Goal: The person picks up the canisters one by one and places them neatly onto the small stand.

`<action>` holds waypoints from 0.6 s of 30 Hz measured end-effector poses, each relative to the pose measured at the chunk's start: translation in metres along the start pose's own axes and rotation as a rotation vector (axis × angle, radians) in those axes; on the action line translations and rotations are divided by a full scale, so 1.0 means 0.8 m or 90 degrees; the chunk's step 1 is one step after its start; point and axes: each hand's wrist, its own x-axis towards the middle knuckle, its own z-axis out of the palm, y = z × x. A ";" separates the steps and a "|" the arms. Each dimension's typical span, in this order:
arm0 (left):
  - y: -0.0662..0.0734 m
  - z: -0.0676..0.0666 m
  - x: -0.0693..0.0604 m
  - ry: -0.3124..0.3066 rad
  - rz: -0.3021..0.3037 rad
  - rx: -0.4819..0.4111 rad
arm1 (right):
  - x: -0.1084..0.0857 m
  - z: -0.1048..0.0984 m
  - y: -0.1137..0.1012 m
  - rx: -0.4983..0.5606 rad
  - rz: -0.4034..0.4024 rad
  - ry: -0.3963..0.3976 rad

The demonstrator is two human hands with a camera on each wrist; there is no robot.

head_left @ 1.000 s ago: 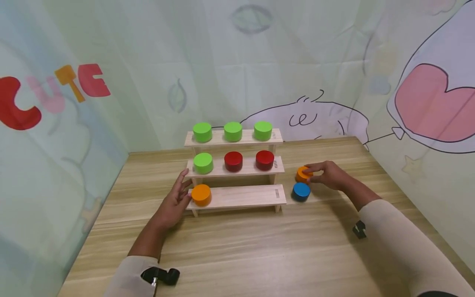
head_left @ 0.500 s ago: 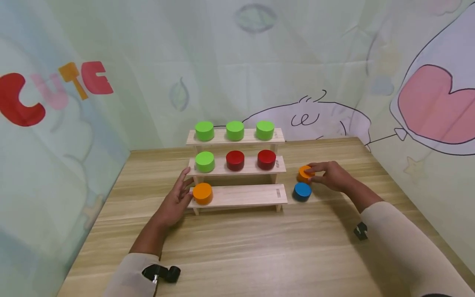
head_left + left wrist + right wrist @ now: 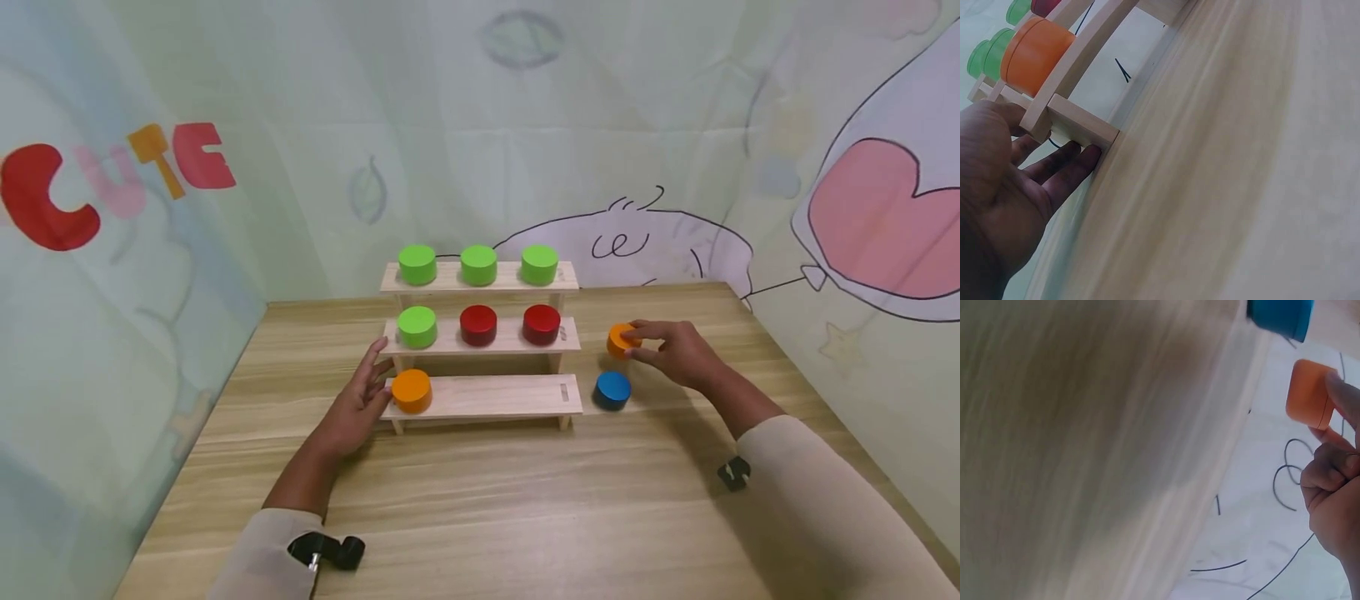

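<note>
A three-step wooden rack stands on the table. My left hand rests against its left end; in the left wrist view, fingertips touch the lowest step's leg and the thumb lies by the step's end. An orange disc sits on the lowest step beside that thumb. At right, my right hand pinches another orange disc between thumb and fingers, held off the table. Below it a blue disc lies on the tabletop, apart from the hand.
Three green discs line the top step. On the middle step are one green disc and two red discs. A printed cloth backdrop borders the wooden table behind and at both sides.
My right hand has raised the pinched orange disc off the table, slightly away from the blue disc. The left hand keeps its place at the rack; the head view has shifted slightly.
</note>
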 end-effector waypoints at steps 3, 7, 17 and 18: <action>0.001 -0.001 -0.002 0.001 0.007 0.000 | -0.002 -0.001 -0.009 0.002 0.005 0.008; 0.003 0.000 0.002 -0.004 0.006 0.000 | -0.009 -0.004 -0.019 -0.006 0.039 0.032; 0.003 -0.001 0.000 0.001 0.001 0.001 | -0.015 -0.006 -0.047 0.006 0.059 0.121; 0.003 -0.001 -0.001 0.002 -0.001 0.000 | -0.015 -0.005 -0.050 0.008 0.053 0.133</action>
